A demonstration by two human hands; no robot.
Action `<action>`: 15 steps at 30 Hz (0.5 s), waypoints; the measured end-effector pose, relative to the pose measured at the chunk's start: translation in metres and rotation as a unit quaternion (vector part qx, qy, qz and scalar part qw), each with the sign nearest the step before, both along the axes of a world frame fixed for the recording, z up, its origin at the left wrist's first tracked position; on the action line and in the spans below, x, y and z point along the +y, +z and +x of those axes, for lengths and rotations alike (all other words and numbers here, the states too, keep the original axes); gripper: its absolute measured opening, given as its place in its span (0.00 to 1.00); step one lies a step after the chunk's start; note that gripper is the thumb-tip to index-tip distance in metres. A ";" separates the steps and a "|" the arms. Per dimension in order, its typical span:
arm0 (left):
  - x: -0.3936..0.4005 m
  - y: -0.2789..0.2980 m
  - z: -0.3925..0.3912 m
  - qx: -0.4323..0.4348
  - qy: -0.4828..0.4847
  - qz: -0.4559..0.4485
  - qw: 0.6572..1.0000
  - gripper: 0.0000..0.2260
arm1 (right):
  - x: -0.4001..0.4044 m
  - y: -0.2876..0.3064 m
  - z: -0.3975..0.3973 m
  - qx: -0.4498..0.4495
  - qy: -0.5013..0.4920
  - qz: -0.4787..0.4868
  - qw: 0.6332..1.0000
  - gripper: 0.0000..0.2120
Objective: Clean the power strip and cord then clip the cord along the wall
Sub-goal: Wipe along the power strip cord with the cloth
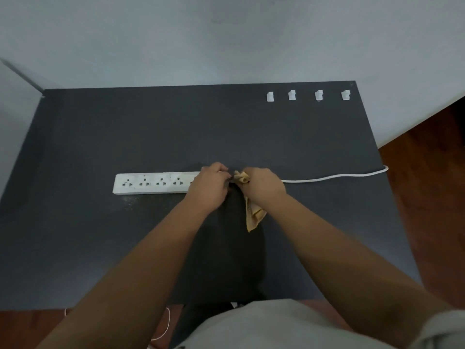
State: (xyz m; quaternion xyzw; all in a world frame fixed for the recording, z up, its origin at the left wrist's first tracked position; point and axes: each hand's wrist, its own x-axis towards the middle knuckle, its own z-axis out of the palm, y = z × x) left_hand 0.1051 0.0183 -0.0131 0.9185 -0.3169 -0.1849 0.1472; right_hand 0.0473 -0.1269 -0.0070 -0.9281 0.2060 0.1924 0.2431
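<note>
A white power strip with several sockets lies flat on the dark grey table. My left hand rests on its right end, fingers closed over it. My right hand is bunched around a yellow cloth just to the right of the strip, where the cord leaves it. The cloth's tail hangs below my wrist. The white cord runs right from my right hand to the table's right edge. The strip's right end and the start of the cord are hidden by my hands.
Several white cord clips stand in a row along the table's far right edge, against the pale wall. A wooden floor shows to the right. A thin white cable lies on the floor near my body.
</note>
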 end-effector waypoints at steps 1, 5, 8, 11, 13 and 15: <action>-0.001 -0.002 -0.001 -0.002 0.007 0.005 1.000 0.15 | -0.012 0.002 -0.007 0.003 -0.011 -0.015 1.000 0.06; -0.005 -0.005 -0.004 -0.031 0.036 0.001 0.999 0.14 | -0.078 0.021 -0.039 -0.031 -0.121 -0.021 0.992 0.15; -0.022 -0.003 -0.010 -0.046 0.031 -0.015 0.998 0.13 | -0.084 0.019 -0.042 -0.071 -0.143 -0.009 0.987 0.17; -0.048 0.000 -0.020 -0.040 -0.020 -0.009 0.999 0.15 | -0.056 0.003 -0.038 -0.049 -0.084 0.039 0.995 0.13; -0.061 -0.003 -0.024 -0.032 -0.042 0.002 0.999 0.14 | -0.056 -0.004 -0.041 -0.057 -0.084 0.048 0.994 0.11; -0.067 -0.005 -0.024 -0.013 -0.021 0.015 1.000 0.12 | -0.079 -0.005 -0.053 -0.059 -0.115 0.028 0.991 0.11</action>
